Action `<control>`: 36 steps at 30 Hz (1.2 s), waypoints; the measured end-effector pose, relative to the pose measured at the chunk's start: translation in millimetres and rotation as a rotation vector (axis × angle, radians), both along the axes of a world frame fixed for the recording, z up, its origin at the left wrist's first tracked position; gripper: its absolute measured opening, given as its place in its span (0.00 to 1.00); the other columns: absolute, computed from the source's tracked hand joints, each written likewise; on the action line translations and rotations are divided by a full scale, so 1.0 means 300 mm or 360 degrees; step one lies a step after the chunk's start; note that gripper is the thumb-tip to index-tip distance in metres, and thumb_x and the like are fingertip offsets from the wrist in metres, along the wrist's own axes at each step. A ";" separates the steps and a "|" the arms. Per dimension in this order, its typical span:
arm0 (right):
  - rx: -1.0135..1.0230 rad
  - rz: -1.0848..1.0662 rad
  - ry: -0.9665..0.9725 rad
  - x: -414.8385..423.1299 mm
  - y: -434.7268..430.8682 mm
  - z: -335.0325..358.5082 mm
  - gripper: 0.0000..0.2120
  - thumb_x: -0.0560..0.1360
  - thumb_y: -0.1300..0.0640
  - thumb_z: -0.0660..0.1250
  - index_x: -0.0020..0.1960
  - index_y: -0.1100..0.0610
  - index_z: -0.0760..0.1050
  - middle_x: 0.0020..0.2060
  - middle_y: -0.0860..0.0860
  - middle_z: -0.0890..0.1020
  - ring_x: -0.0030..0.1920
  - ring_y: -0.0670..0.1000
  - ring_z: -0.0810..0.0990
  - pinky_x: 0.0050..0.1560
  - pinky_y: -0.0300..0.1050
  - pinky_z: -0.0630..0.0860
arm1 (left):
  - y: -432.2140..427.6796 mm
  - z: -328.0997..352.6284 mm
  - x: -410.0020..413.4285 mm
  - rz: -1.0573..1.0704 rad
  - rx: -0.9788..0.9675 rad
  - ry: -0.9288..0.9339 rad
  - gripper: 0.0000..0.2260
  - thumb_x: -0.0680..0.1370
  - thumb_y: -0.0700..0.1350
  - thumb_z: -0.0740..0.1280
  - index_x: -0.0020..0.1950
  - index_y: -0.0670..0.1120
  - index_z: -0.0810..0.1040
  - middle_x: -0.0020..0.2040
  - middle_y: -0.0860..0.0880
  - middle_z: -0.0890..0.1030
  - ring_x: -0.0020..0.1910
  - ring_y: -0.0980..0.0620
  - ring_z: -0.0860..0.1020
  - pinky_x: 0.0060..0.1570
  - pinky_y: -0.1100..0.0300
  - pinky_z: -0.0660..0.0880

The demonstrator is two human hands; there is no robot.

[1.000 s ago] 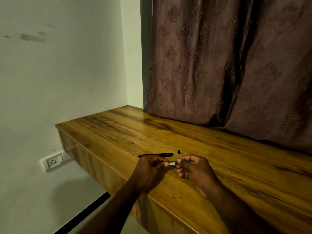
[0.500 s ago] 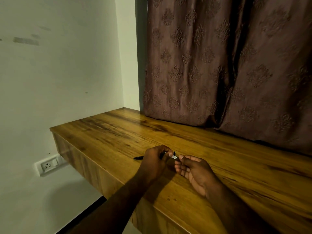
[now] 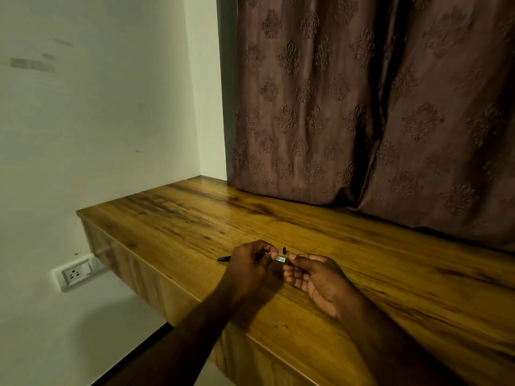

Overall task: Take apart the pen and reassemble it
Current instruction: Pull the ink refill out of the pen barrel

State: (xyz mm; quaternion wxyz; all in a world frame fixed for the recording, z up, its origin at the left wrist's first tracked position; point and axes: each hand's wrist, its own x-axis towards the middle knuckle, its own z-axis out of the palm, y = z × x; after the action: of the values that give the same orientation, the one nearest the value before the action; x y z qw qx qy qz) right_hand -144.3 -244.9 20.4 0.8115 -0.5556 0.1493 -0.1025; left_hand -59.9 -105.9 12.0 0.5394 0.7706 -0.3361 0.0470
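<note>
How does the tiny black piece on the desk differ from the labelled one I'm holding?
The tiny black piece lies on the desk, untouched; the labelled piece is pinched between the left hand and right hand. The tiny piece is plain black and shorter; the labelled piece carries a white sticker. Both are dark pen parts.

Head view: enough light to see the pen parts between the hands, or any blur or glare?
Head view: dim, warm light, no glare, little blur; left hand and right hand read dark; the black pen barrel shows by its white label; small black piece on the table is faint.
</note>
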 end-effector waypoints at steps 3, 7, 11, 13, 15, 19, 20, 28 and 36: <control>-0.0045 0.0009 0.0009 0.001 0.000 0.001 0.09 0.76 0.62 0.66 0.51 0.68 0.78 0.36 0.60 0.82 0.34 0.53 0.81 0.34 0.42 0.80 | 0.008 -0.017 -0.017 0.0004 -0.0067 0.0120 0.04 0.77 0.39 0.67 0.45 0.46 0.81 0.40 0.51 0.83 0.41 0.59 0.79 0.41 0.70 0.73; -0.0054 -0.0024 0.0028 0.004 0.007 0.006 0.16 0.79 0.53 0.63 0.48 0.67 0.77 0.35 0.61 0.82 0.33 0.54 0.81 0.32 0.43 0.80 | 0.014 -0.048 -0.049 -0.0022 -0.0278 0.0403 0.05 0.77 0.37 0.66 0.44 0.44 0.80 0.38 0.50 0.83 0.38 0.59 0.79 0.41 0.65 0.75; -0.0139 0.0012 0.0054 0.007 0.005 0.001 0.25 0.79 0.45 0.59 0.49 0.69 0.78 0.36 0.62 0.82 0.34 0.54 0.82 0.33 0.43 0.81 | 0.024 -0.045 -0.051 -0.0042 -0.0290 0.0413 0.06 0.77 0.37 0.66 0.42 0.45 0.80 0.36 0.51 0.81 0.34 0.62 0.78 0.37 0.68 0.74; -0.0127 0.0033 0.0048 0.006 0.004 0.001 0.22 0.80 0.48 0.60 0.49 0.69 0.78 0.35 0.62 0.82 0.33 0.53 0.81 0.33 0.43 0.80 | 0.025 -0.040 -0.051 -0.0033 -0.0272 0.0387 0.06 0.77 0.37 0.66 0.43 0.44 0.80 0.36 0.52 0.81 0.34 0.64 0.77 0.36 0.71 0.73; -0.0135 0.0068 0.0031 0.003 0.004 0.002 0.15 0.78 0.56 0.64 0.50 0.69 0.77 0.36 0.61 0.81 0.32 0.52 0.81 0.32 0.41 0.80 | 0.026 -0.044 -0.047 -0.0010 -0.0259 0.0365 0.05 0.77 0.37 0.66 0.45 0.43 0.80 0.38 0.51 0.82 0.35 0.64 0.78 0.37 0.72 0.73; -0.0126 0.0075 0.0033 0.003 -0.005 -0.001 0.10 0.76 0.65 0.66 0.54 0.71 0.76 0.36 0.61 0.82 0.32 0.51 0.81 0.32 0.40 0.80 | 0.014 -0.027 -0.052 -0.0003 -0.0197 0.0295 0.05 0.78 0.38 0.66 0.46 0.43 0.81 0.40 0.49 0.83 0.39 0.61 0.80 0.39 0.68 0.76; -0.0086 0.0072 0.0033 0.004 -0.007 0.000 0.10 0.76 0.66 0.66 0.54 0.71 0.76 0.36 0.61 0.82 0.33 0.51 0.81 0.33 0.40 0.80 | 0.007 -0.014 -0.051 0.0025 -0.0165 0.0214 0.05 0.78 0.38 0.66 0.46 0.44 0.80 0.40 0.49 0.82 0.39 0.63 0.79 0.40 0.69 0.75; 0.0184 0.0040 -0.0035 0.006 -0.030 -0.006 0.06 0.77 0.66 0.63 0.49 0.67 0.78 0.35 0.60 0.82 0.33 0.51 0.82 0.34 0.41 0.81 | -0.064 0.036 -0.033 0.0134 -0.0098 -0.0053 0.06 0.77 0.38 0.67 0.47 0.49 0.78 0.46 0.46 0.82 0.47 0.48 0.81 0.51 0.46 0.79; 0.0145 0.0042 -0.0025 0.007 -0.024 -0.002 0.06 0.77 0.65 0.64 0.49 0.67 0.77 0.36 0.60 0.81 0.34 0.52 0.81 0.34 0.41 0.80 | -0.054 0.034 -0.028 0.0126 -0.0106 0.0029 0.06 0.76 0.38 0.68 0.47 0.49 0.79 0.45 0.48 0.83 0.47 0.49 0.81 0.50 0.53 0.79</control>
State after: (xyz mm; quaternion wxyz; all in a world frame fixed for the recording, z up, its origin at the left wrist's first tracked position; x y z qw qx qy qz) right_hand -142.2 -252.0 19.7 0.8384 -0.5192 0.1402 -0.0891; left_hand -68.4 -122.2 22.4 0.5656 0.7652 -0.2988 0.0723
